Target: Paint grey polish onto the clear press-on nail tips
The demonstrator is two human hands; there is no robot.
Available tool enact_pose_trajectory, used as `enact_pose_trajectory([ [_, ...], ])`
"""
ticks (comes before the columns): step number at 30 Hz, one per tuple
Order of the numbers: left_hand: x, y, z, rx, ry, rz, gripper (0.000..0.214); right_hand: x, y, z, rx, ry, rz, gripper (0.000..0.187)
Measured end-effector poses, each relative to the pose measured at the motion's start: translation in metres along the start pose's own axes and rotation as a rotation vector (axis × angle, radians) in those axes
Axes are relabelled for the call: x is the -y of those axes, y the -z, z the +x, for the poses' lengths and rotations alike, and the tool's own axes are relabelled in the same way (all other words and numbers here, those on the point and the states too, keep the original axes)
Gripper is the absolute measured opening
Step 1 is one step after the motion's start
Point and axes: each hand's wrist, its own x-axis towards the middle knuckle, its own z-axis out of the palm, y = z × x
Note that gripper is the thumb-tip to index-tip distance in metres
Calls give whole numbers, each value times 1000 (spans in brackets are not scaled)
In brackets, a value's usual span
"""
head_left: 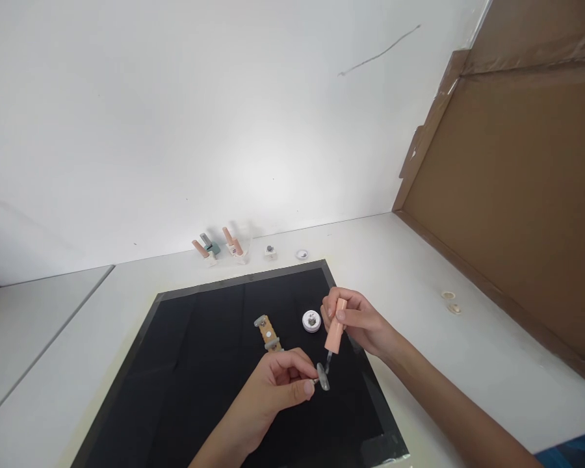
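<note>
My left hand [277,387] is closed in a pinch on a small stick that carries a grey false nail [324,377], held over the black mat [199,377]. My right hand [358,320] grips a peach nail-polish brush cap [335,328], with its brush tip pointing down just above the grey nail. Behind my left hand, a tan strip [269,333] with grey nail tips lies on the mat. Next to it sits a small white round jar [311,321].
Peach and grey-green polish bottles [219,247] stand at the back by the white wall, with two small round items [285,253] beside them. A brown cardboard panel [517,195] leans at the right. Two small rings [451,301] lie on the white table.
</note>
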Motion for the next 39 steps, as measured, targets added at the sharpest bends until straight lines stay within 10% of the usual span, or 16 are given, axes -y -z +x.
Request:
enact_pose_trajectory([
  [39,0,1,0,37,-27,-16,11,0,-2,-1,-9,17,19,20],
])
